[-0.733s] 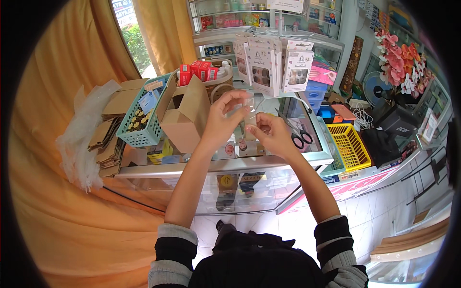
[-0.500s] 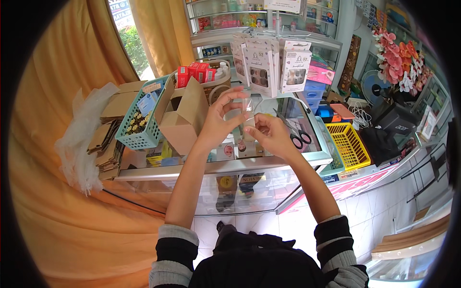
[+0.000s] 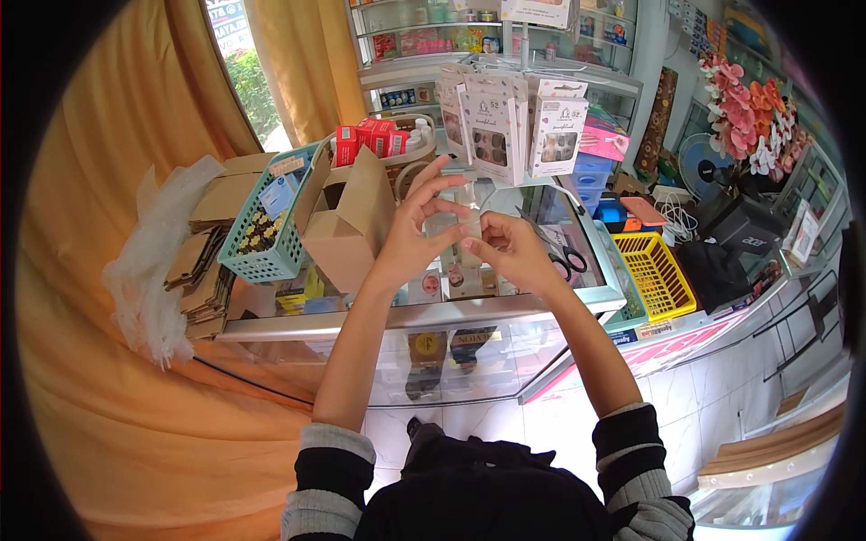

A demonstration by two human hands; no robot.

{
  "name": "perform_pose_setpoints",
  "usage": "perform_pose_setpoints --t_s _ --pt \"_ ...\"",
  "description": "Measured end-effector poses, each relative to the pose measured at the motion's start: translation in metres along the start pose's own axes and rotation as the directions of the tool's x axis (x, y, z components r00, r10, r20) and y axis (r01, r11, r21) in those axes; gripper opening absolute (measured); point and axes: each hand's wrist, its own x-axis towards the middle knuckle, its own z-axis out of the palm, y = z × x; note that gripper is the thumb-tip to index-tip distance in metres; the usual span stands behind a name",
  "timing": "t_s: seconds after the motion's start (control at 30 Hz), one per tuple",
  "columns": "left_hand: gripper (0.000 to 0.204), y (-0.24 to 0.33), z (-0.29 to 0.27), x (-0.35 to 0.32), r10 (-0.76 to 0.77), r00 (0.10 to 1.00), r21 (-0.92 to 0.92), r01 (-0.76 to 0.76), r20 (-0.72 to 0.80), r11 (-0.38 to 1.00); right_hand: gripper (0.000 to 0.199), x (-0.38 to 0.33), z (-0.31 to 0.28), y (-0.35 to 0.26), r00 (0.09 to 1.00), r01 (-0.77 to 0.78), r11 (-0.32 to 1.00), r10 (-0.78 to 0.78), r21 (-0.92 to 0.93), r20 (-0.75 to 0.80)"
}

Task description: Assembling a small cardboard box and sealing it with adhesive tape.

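Note:
A small clear, shiny plastic piece (image 3: 470,200) is held upright between my two hands above the glass counter (image 3: 361,317). My left hand (image 3: 422,230) has its thumb against the piece's lower part, with the fingers curved beside and above it. Lower down, my right hand (image 3: 510,248) pinches the piece between thumb and bent fingers. Its exact kind is too small and see-through to make out. Beside my right hand lie black-handled scissors (image 3: 568,261). Left of my left hand stands an opened brown cardboard box (image 3: 338,239).
A teal basket (image 3: 271,261) with small bottles stands left of the box, near flattened cardboard (image 3: 203,279) and plastic wrap (image 3: 153,261). Behind my hands are a basket with red boxes (image 3: 374,135) and hanging packets (image 3: 496,135). A yellow basket (image 3: 663,279) sits right.
My left fingers have spread and lifted slightly around the clear piece. My right hand has shifted a little, still pinching. The view has moved slightly.

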Motion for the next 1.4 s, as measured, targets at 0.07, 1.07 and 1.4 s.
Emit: perform_pose_setpoints --t_s 0.07,1.07,1.4 --pt "0.057 -0.001 0.0 0.0 -0.013 1.0 -0.008 0.013 -0.002 1.0 0.022 0.002 -0.001 0.007 1.0 0.019 0.999 -0.019 0.048 0.006" --pt "0.062 -0.019 0.001 0.01 -0.004 0.997 0.014 0.005 -0.079 1.0 0.025 -0.048 -0.087 0.001 0.954 -0.277 0.14 0.156 -0.951 -0.255" --pt "0.059 -0.019 0.001 0.01 -0.005 0.995 0.009 0.006 -0.099 1.0 0.028 -0.046 -0.14 -0.051 0.989 -0.099 0.63 0.15 -0.77 -0.004"
